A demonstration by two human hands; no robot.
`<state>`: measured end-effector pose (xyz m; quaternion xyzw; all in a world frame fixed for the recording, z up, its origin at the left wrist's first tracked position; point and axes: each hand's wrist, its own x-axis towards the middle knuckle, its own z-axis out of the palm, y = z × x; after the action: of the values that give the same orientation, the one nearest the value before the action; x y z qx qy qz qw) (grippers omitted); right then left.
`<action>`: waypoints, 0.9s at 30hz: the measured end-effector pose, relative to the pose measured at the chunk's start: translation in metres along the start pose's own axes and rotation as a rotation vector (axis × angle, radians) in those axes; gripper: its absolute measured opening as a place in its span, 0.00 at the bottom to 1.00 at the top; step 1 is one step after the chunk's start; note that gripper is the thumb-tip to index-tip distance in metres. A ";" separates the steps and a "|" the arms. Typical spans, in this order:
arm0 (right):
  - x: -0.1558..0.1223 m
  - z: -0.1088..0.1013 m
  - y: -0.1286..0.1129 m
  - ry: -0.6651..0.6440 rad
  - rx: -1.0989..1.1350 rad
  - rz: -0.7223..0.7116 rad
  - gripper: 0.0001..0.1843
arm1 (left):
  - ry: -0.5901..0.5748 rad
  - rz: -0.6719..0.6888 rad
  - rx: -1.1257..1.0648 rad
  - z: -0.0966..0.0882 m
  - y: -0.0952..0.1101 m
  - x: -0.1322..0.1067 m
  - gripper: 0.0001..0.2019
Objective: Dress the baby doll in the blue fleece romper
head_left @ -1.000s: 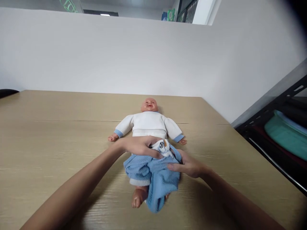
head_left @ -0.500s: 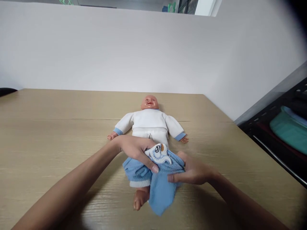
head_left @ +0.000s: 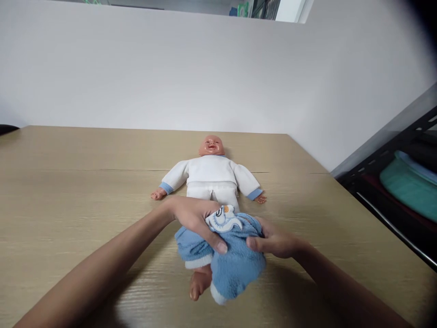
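Observation:
A baby doll (head_left: 212,172) in a white top lies on its back on the wooden table (head_left: 68,200), head away from me. Fuzzy blue trousers (head_left: 232,259) with a white cartoon patch are bunched low around its legs, and one bare foot (head_left: 197,284) sticks out below them. My left hand (head_left: 196,218) grips the waistband on the left side, thumb over the cloth. My right hand (head_left: 273,241) is closed on the waistband at the right side.
A white wall stands right behind the table's far edge. To the right is a dark metal rack (head_left: 385,182) with a teal bundle (head_left: 409,187) on a shelf. The table's right edge runs diagonally beside my right arm.
Both hands have pulled the blue trousers toward me, down the doll's legs. The white garment beneath shows more, and the loose leg cloth has bunched up near the feet.

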<state>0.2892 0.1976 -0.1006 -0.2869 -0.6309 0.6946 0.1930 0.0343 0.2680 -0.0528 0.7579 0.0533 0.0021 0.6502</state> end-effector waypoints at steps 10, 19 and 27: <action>-0.001 -0.009 0.018 0.089 0.250 -0.126 0.32 | -0.041 -0.037 -0.129 -0.001 -0.002 -0.002 0.16; -0.003 -0.009 0.021 0.021 0.266 -0.096 0.31 | -0.022 0.024 -0.118 -0.008 -0.021 -0.007 0.13; -0.001 0.001 0.012 -0.116 0.245 -0.073 0.47 | 0.043 0.019 -0.043 -0.007 -0.023 -0.009 0.19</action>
<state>0.2904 0.1947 -0.1118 -0.1974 -0.5614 0.7744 0.2147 0.0230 0.2775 -0.0735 0.7439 0.0598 0.0258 0.6651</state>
